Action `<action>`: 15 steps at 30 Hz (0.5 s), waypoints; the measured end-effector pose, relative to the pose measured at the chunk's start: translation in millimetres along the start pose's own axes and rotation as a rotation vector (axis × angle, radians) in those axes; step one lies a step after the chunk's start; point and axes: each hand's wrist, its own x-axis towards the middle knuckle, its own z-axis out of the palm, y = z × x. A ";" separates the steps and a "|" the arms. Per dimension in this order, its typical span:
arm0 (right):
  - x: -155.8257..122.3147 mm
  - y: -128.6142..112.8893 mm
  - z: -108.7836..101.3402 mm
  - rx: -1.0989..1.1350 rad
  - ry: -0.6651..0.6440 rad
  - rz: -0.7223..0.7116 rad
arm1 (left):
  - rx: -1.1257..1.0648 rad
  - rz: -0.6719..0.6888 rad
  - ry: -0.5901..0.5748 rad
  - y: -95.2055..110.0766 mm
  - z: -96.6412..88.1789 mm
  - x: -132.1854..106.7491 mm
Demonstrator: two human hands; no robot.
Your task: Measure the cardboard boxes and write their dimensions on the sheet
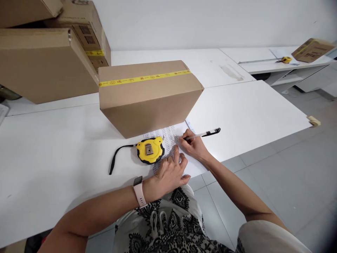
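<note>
My right hand [193, 144] grips a pen [206, 134] with a clear barrel and black clip, its tip end down at the paper. Under both hands lies a sheet of paper [194, 165] covered partly with handwritten rows. My left hand [171, 170] rests on the sheet's lower part, fingers spread and bent, holding nothing. Just beyond it sits a yellow and black tape measure [150, 150] with a black wrist strap. A taped cardboard box [150, 102] stands behind the paper and covers its far edge.
More cardboard boxes [47, 63] are stacked at the left back. The white table [58, 147] ends at a corner with a beige guard [314, 121]. On a farther table stand another box [313, 50] and a second tape measure [285, 60], its blade extended.
</note>
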 end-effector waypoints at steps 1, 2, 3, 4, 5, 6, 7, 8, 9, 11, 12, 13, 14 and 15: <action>0.0 -0.2 0.0 -0.004 -0.002 -0.001 | 0.002 -0.002 -0.001 -0.1 -0.7 -0.2; 0.0 -0.4 -0.1 -0.006 -0.005 -0.001 | 0.002 -0.003 -0.001 -0.2 -1.4 -0.3; 0.0 -0.7 -0.2 -0.007 -0.009 0.001 | 0.002 -0.004 -0.001 -0.2 -2.0 -0.4; 0.0 -1.0 -0.3 -0.004 -0.011 0.004 | 0.003 -0.003 0.000 -0.3 -2.4 -0.3; 0.0 -1.2 -0.4 0.001 -0.014 0.009 | 0.004 -0.001 0.000 -0.3 -2.8 -0.2; 0.0 -1.5 -0.6 0.007 -0.018 0.014 | 0.005 0.001 0.002 -0.4 -3.1 -0.1; -0.1 -1.6 -0.7 0.012 -0.023 0.018 | 0.007 0.003 0.005 -0.5 -3.6 0.1; -0.2 -1.8 -0.9 0.016 -0.026 0.021 | 0.008 0.004 0.007 -0.7 -4.4 0.4; -0.3 -2.0 -1.0 0.016 -0.026 0.022 | 0.007 0.003 0.006 -1.0 -5.4 0.6; -0.6 -2.2 -1.1 0.005 -0.016 0.024 | 0.005 0.009 -0.007 -1.8 -8.0 1.1; -0.8 -2.2 -1.1 -0.001 -0.008 0.025 | 0.004 0.012 -0.016 -2.2 -9.4 1.3; -0.9 -2.0 -1.1 -0.005 -0.003 0.028 | 0.003 0.015 -0.025 -2.4 -10.6 1.4; -1.0 -1.7 -1.0 -0.005 -0.002 0.031 | 0.004 0.018 -0.029 -2.5 -11.4 1.4; -1.0 -1.2 -0.9 -0.001 -0.006 0.033 | 0.005 0.018 -0.028 -2.5 -11.7 1.4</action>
